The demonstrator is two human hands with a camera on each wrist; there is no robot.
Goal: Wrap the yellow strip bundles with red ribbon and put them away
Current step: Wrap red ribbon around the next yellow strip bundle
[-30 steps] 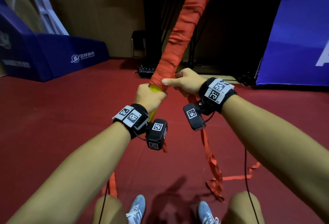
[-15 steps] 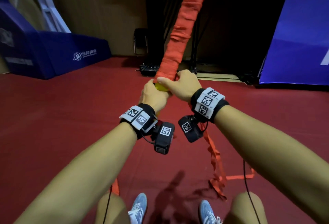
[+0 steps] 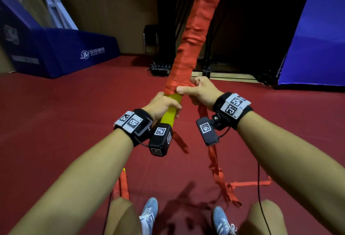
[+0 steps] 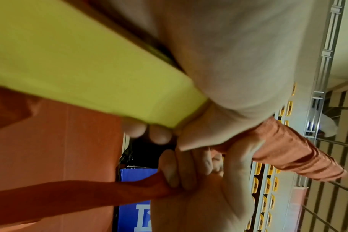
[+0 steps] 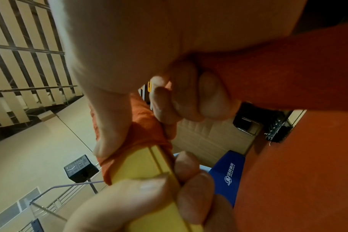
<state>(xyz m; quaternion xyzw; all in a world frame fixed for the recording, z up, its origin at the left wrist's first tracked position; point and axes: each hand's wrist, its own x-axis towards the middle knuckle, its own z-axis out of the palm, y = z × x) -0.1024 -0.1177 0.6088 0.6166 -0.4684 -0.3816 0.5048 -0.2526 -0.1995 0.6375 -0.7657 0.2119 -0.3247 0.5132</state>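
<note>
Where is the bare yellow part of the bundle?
Centre of the head view: the yellow part sits in the left hand, just below the red ribbon edge.

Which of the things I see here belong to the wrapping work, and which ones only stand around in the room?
In the job:
yellow strip bundle, gripped by the left hand
red ribbon, wound round the bundle, held by the right hand

Just around:
blue mat
blue panel
dark chair
black box
</note>
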